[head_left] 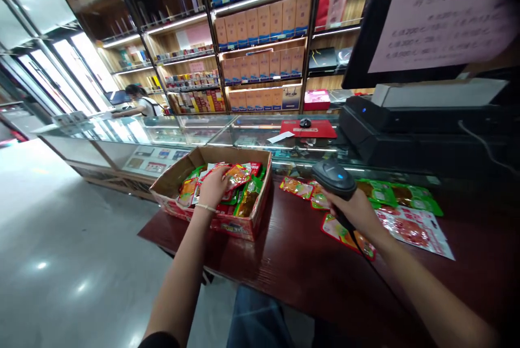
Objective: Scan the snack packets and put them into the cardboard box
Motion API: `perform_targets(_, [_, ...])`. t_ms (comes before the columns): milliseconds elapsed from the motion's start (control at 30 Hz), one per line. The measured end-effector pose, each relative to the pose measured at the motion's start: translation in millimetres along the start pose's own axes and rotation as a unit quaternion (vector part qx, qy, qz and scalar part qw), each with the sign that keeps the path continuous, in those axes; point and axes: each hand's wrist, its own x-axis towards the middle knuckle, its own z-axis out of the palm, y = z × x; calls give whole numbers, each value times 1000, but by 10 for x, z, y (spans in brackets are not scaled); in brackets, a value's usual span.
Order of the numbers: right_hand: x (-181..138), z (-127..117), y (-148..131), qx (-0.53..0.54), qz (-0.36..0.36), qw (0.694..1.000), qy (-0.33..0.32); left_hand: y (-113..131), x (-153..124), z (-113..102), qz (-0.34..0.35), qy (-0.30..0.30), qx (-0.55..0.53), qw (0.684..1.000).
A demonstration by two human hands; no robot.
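Reaching into an open cardboard box [233, 227], my left hand [213, 186] has its fingers closed at the edge of a red and orange snack packet [239, 175]. Other red, green and white packets fill the box around it. My right hand [357, 210] is wrapped round the handle of a black barcode scanner [333, 175], whose cable runs down past my forearm. Under and beside the scanner, red-edged packets [297, 187] lie flat on the dark wooden table. Green packets [414, 196] and a white and red packet [414, 231] lie to the right of my hand.
The box stands on the dark table [280, 261] near its left end. Behind runs a glass display counter [252, 128] with a red mat [320, 129] and a mouse [305, 123]. A black monitor [359, 44] rises at right. A person [144, 103] sits farther left behind the counter.
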Motion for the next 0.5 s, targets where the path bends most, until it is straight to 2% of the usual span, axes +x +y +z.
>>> perform_targets(100, [-50, -89, -3, 6, 17, 1000, 3, 113, -2, -35, 29, 13, -14, 999])
perform_targets(200, [-99, -258, 19, 27, 23, 999, 10, 362, -35, -128, 67, 39, -14, 997])
perform_targets(300, [-144, -494, 106, 35, 31, 998, 29, 783, -111, -195, 115, 44, -38, 992])
perform_targets(367, [-176, -672, 193, 45, 41, 997, 51, 1131, -176, -166, 159, 37, -74, 984])
perform_targets(433, [-206, -857, 288, 69, 57, 993, 80, 1488, -236, -46, 201, 23, -116, 972])
perform_targets(500, [-234, -1037, 380, 89, 74, 988, 103, 1817, -280, 173, 240, -8, -158, 958])
